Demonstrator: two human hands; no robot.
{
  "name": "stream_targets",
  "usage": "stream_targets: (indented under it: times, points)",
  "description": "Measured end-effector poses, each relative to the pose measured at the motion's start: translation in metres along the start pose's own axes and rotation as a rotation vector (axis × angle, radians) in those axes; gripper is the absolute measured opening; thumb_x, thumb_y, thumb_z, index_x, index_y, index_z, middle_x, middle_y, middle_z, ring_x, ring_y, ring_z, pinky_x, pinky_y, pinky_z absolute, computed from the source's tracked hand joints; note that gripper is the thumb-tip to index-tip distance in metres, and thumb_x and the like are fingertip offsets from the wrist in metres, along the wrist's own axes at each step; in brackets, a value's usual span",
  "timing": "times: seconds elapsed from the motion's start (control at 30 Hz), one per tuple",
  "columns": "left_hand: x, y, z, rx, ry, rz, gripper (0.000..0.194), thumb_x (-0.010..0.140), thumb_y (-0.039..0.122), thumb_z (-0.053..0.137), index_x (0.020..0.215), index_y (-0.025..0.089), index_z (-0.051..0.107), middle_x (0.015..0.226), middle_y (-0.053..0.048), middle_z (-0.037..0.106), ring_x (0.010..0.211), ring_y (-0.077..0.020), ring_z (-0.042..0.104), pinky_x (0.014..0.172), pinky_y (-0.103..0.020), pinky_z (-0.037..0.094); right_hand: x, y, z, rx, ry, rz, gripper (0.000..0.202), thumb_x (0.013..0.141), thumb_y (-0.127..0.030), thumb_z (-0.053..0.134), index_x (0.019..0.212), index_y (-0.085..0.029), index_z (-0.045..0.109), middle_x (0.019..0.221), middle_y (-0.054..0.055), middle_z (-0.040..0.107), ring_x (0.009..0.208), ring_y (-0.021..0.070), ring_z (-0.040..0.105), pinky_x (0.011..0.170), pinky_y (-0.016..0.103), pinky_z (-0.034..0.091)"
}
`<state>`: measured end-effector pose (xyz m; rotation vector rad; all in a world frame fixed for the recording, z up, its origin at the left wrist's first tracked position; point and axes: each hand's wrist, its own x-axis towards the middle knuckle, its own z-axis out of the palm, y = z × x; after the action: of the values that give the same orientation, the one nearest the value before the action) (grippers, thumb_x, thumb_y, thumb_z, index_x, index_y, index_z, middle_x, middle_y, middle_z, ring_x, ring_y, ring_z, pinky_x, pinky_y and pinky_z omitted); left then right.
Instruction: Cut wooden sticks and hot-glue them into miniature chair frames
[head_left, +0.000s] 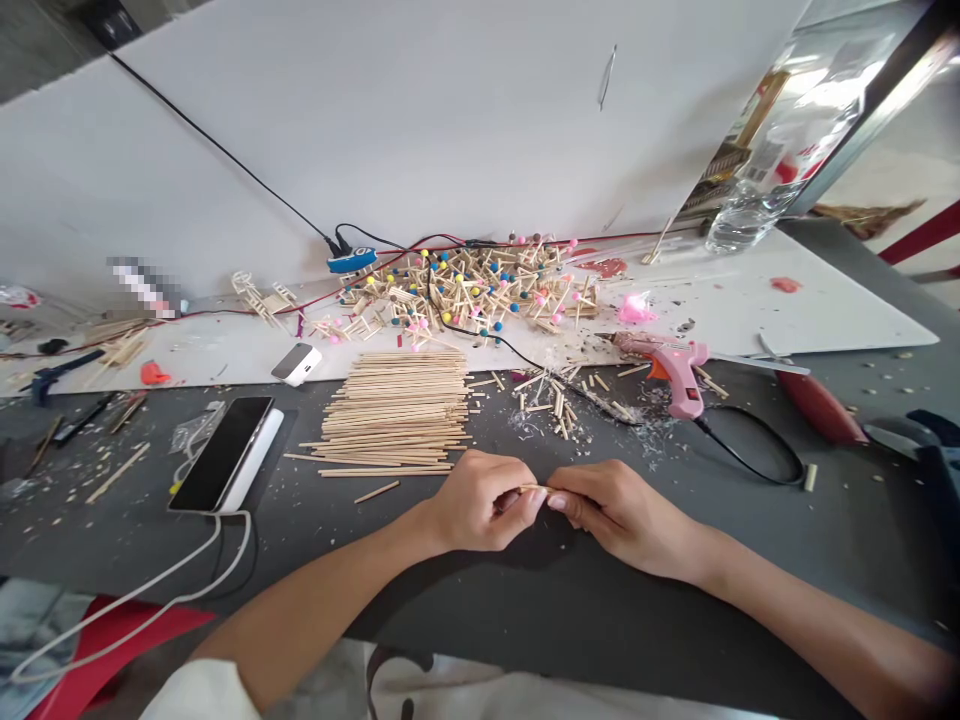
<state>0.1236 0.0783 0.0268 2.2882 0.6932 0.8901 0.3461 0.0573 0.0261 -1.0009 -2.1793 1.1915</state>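
Note:
Close to the front of the dark table, my left hand (487, 500) and my right hand (622, 515) meet almost tip to tip. Both are closed in a pinch on a short thin wooden stick (534, 489), of which only a bit shows between the fingers. Beyond my left hand lies a wide row of long wooden sticks (397, 410), side by side. One short stick piece (377, 492) rests alone left of that hand. Several cut stick pieces (559, 405) and glue strands are scattered beyond my hands.
A pink glue gun (679, 370) stands at the right, its black cable looping on the table. Behind, small stick models with coloured balls (465, 290) are heaped. At the left lies a phone (225, 450) on a white block with cables. A water bottle (787, 150) leans back right.

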Motion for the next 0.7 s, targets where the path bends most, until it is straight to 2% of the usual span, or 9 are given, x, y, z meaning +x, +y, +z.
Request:
stream_targets:
  times: [0.13, 0.33, 0.47, 0.7]
  points:
    - [-0.0003, -0.001, 0.0004, -0.006, 0.005, -0.019, 0.029, 0.096, 0.027, 0.054, 0.069, 0.018, 0.052, 0.055, 0.005, 0.044, 0.047, -0.0069, 0.037, 0.05, -0.023, 0.029, -0.0001, 0.0001, 0.0006, -0.025, 0.004, 0.014, 0.042, 0.109, -0.044, 0.038, 0.081, -0.019, 0.058, 0.068, 0.001, 0.058, 0.06, 0.0121, 0.05, 0.058, 0.026, 0.034]
    - [-0.0013, -0.0042, 0.0017, 0.014, -0.004, -0.056, 0.035, 0.097, 0.032, 0.053, 0.066, 0.018, 0.047, 0.055, 0.005, 0.042, 0.048, -0.0071, 0.037, 0.05, -0.023, 0.028, -0.0008, -0.0004, 0.0, 0.011, 0.012, 0.059, 0.039, 0.108, -0.049, 0.042, 0.099, -0.019, 0.065, 0.078, 0.003, 0.065, 0.065, 0.0132, 0.055, 0.06, 0.025, 0.038]
    - [-0.0016, -0.0046, 0.0034, 0.018, -0.036, -0.077, 0.038, 0.098, 0.035, 0.051, 0.065, 0.019, 0.044, 0.055, 0.004, 0.041, 0.049, -0.0079, 0.037, 0.051, -0.024, 0.028, -0.0006, -0.0017, -0.0002, 0.029, 0.027, 0.037, 0.042, 0.108, -0.049, 0.04, 0.095, -0.018, 0.065, 0.072, 0.001, 0.061, 0.062, 0.0124, 0.054, 0.06, 0.025, 0.04]
    - [-0.0015, -0.0013, 0.004, -0.013, -0.055, -0.14, 0.039, 0.1, 0.038, 0.049, 0.067, 0.018, 0.049, 0.057, 0.003, 0.043, 0.05, -0.0082, 0.037, 0.051, -0.024, 0.028, 0.0, -0.0016, 0.0018, 0.076, 0.061, 0.053, 0.043, 0.108, -0.05, 0.041, 0.087, -0.019, 0.063, 0.068, 0.0, 0.059, 0.058, 0.012, 0.053, 0.058, 0.025, 0.042]
